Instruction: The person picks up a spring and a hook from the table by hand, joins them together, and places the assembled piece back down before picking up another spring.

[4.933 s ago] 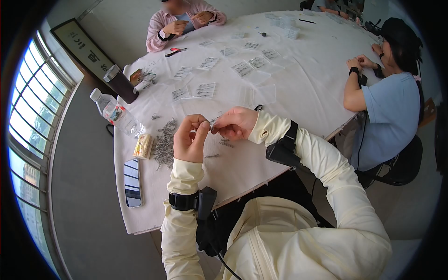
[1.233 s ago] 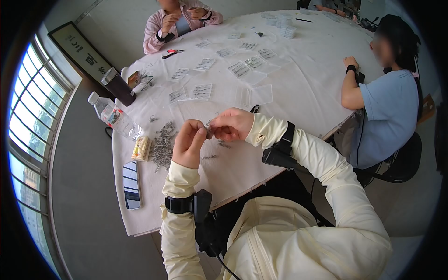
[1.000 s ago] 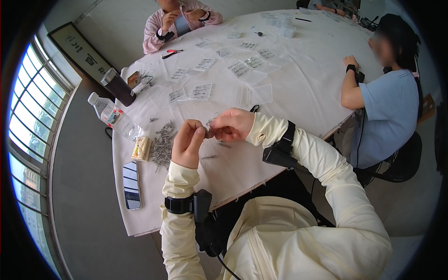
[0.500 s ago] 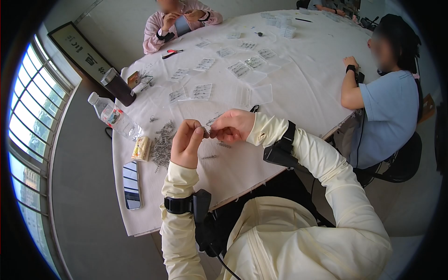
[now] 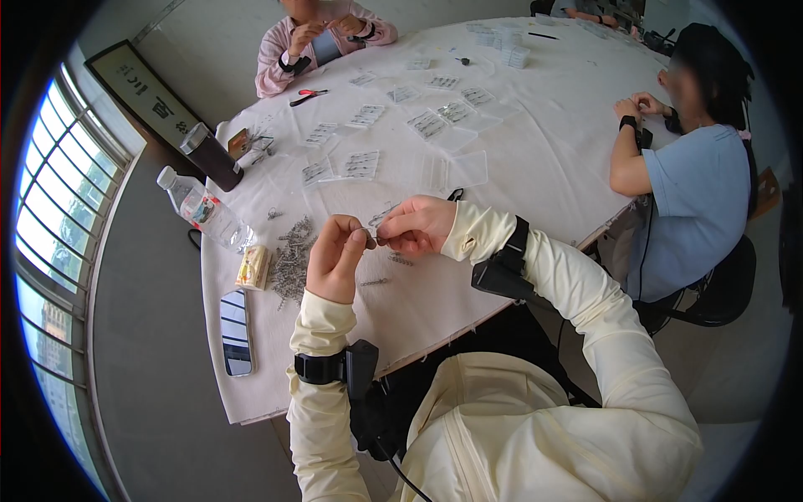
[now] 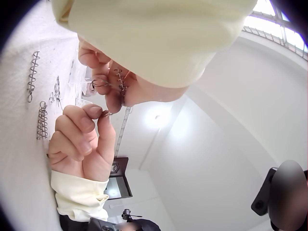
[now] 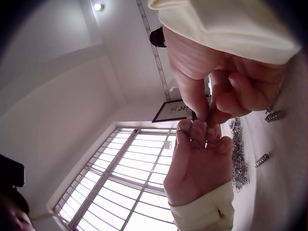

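My left hand (image 5: 335,261) holds a small wire coil spring (image 6: 121,79) across its fingers, with a thin curved wire (image 6: 99,83) sticking out beside it. Facing it, my right hand (image 5: 421,224) pinches a tiny shiny metal piece (image 6: 109,114) between thumb and forefinger. Both sets of fingertips almost meet above the table. The right wrist view shows the left fingers (image 7: 197,132) curled in, close under the right fingertips. Left of the hands lies a pile of metal springs (image 5: 293,263); a few loose springs (image 5: 375,282) are scattered below and behind the hands.
Clear plastic boxes (image 5: 362,164) with metal pieces are spread over the white-covered table (image 5: 552,159). At left stand a water bottle (image 5: 205,205), a dark flask (image 5: 212,157), a tissue pack (image 5: 253,268) and a phone (image 5: 237,333). Other people (image 5: 686,184) sit round the table.
My hands stay nearly in place; the fingertips have drawn slightly apart, the right hand shifting a little. The person in blue has brought both hands together.
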Demonstrator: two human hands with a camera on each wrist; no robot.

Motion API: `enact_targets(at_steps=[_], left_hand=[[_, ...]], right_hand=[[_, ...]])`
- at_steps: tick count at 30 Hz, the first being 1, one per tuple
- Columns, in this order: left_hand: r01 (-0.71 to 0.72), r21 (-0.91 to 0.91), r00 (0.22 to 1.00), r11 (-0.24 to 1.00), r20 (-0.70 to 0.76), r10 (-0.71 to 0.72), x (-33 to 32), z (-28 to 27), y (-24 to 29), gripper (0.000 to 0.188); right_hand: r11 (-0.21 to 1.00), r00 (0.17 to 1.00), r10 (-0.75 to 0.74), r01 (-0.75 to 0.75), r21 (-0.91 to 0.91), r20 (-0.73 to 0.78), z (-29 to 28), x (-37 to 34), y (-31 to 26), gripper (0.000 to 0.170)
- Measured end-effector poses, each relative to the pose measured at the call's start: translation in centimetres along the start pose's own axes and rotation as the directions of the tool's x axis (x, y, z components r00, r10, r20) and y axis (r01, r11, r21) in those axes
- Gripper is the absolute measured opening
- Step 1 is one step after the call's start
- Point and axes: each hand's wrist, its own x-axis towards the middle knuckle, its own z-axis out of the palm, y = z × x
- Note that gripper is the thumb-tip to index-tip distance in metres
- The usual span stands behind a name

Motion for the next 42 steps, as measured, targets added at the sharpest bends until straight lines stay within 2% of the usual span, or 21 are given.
enact_targets(at_steps=[4,6,7,9,10,12,13,15,18,21,31,36,39,42], left_hand=[[-0.023,0.031,0.999,0.999,-0.035,0.024,0.0,-0.1,-0.3,0.009],[-0.019,0.059,0.997,0.998,-0.072,0.023,0.1,-0.3,-0.6,0.01],[-0.014,0.086,0.994,0.996,-0.111,0.024,0.1,-0.4,-0.8,0.01],[-0.025,0.103,0.988,0.994,-0.146,0.04,0.3,-0.8,-1.5,0.009],[-0.032,0.119,0.983,0.992,-0.174,0.052,0.4,-0.8,-1.8,0.009],[-0.018,0.128,0.98,0.992,-0.196,0.043,0.3,-0.6,-2.0,0.009],[-0.001,0.137,0.977,0.991,-0.213,0.031,0.3,-0.5,-2.0,0.008],[0.004,0.136,0.975,0.991,-0.221,0.026,0.2,-0.2,-1.9,0.008],[0.012,0.109,0.976,0.994,-0.215,0.012,0.2,0.2,-1.7,0.008],[-0.008,0.091,0.979,0.996,-0.202,0.026,0.2,0.2,-1.6,0.008],[0.013,0.14,0.979,0.99,-0.201,0.016,0.2,0.1,-1.3,0.008],[-0.032,0.103,0.984,0.994,-0.168,0.049,0.2,0.2,-1.1,0.007],[-0.03,0.108,0.983,0.994,-0.18,0.049,0.2,0.1,-1.1,0.006],[-0.039,0.104,0.981,0.994,-0.187,0.058,0.2,0.2,-1.1,0.007]], right_hand=[[1.0,1.0,0.004,-0.004,0.004,-0.004,0.1,-0.1,-0.1,0.016],[0.995,0.993,-0.075,0.069,-0.068,-0.091,0.6,-0.3,-0.4,0.02],[0.995,0.994,-0.073,0.067,-0.072,-0.086,0.9,-0.4,-0.5,0.02],[0.93,0.958,-0.257,0.208,-0.302,-0.131,1.3,-0.6,-0.8,0.018],[0.929,0.958,-0.256,0.208,-0.305,-0.126,1.5,-0.4,-0.6,0.018],[0.869,0.906,-0.39,0.302,-0.392,-0.166,1.8,-0.1,-0.3,0.016],[0.868,0.907,-0.389,0.302,-0.395,-0.162,2.0,-0.2,-0.3,0.016],[0.784,0.841,-0.516,0.388,-0.484,-0.163,2.5,-0.3,-0.3,0.017],[0.729,0.8,-0.578,0.419,-0.541,-0.16,2.4,0.1,0.1,0.015],[0.686,0.774,-0.614,0.429,-0.588,-0.152,2.3,0.2,0.3,0.015],[0.675,0.778,-0.615,0.435,-0.597,-0.129,2.5,-0.2,0.1,0.015],[0.735,0.832,-0.535,0.376,-0.563,-0.143,2.6,-0.4,-0.2,0.015],[0.765,0.831,-0.541,0.422,-0.486,-0.131,2.9,-0.5,-0.2,0.014],[0.763,0.823,-0.551,0.429,-0.483,-0.138,2.5,-0.2,0.1,0.013]])
